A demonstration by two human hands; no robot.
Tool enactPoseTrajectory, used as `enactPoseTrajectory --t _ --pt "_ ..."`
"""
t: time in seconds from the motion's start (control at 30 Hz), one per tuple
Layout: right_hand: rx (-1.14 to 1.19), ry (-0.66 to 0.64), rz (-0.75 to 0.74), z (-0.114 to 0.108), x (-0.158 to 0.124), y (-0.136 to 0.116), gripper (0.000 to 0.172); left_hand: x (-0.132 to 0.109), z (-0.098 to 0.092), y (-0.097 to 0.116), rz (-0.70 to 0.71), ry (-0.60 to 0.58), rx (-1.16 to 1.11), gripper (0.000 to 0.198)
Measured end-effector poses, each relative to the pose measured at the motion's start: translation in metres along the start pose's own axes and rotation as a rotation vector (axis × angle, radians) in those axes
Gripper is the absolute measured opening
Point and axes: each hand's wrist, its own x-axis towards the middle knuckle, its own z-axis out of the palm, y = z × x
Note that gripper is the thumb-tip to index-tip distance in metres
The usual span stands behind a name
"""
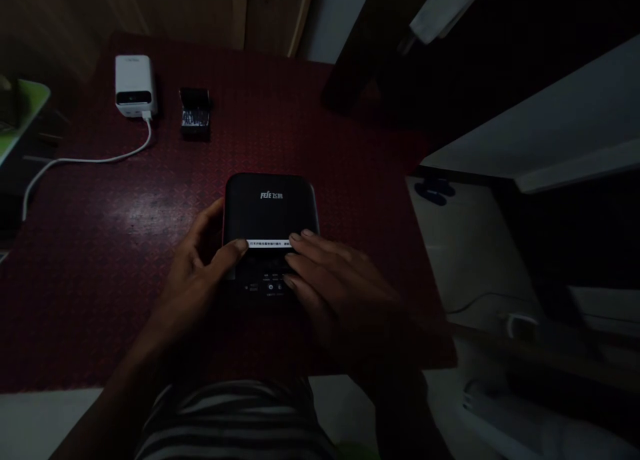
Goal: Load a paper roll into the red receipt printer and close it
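Black receipt printer (pixel 270 210) with a white "FEIE" logo, near the centre of a dark red diamond-patterned table top (pixel 115 293), closer to the near edge than the far one. Long axis roughly 12 to 6, barely tilted; logo end toward 12, button panel (pixel 265 280) toward 6, facing the wearer's body. White printed paper strip (pixel 270 244) across the top, just above the buttons. Left hand (pixel 197 273) at the printer's 8 o'clock, fingers curled round the left side and partly hidden, thumb pressed on the left end of the strip, casing pinched between thumb and fingers. Right hand (pixel 340 290) at 4 o'clock, fingers slightly spread and lying across the right end of the strip and the panel, no pinch. Toward 11 o'clock, white power bank (pixel 134 85) with a white cable (pixel 95 159) trailing off toward 9 o'clock; just right of it, small black box (pixel 195 113) with a silver label, well apart from both hands. Pale green object (pixel 25 103) past the table's edge at 10 o'clock. Striped shirt (pixel 235 413) at 6 o'clock, below the near edge
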Motion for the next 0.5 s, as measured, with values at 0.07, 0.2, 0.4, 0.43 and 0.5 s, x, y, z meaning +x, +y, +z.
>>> enactPoseTrajectory --t 0.07,0.2,0.4,0.43,0.5 --pt "0.057 0.038 0.038 0.001 -0.005 0.003 0.031 -0.002 -0.005 -0.004 -0.005 -0.001 -0.003 0.071" --pt "0.093 0.173 0.133 0.003 -0.021 0.01 0.052 -0.008 -0.019 -0.013 0.051 -0.022 0.013 0.06" --pt "0.221 0.303 0.299 0.02 -0.043 0.011 0.063 -0.013 -0.027 -0.016 0.078 -0.026 0.092 0.059" --pt "0.266 0.289 0.324 0.023 -0.044 0.009 0.064 -0.014 -0.026 -0.016 0.083 -0.029 0.093 0.059" --pt "0.331 0.265 0.359 0.028 -0.046 0.005 0.067 -0.014 -0.024 -0.016 0.085 -0.035 0.075 0.058"
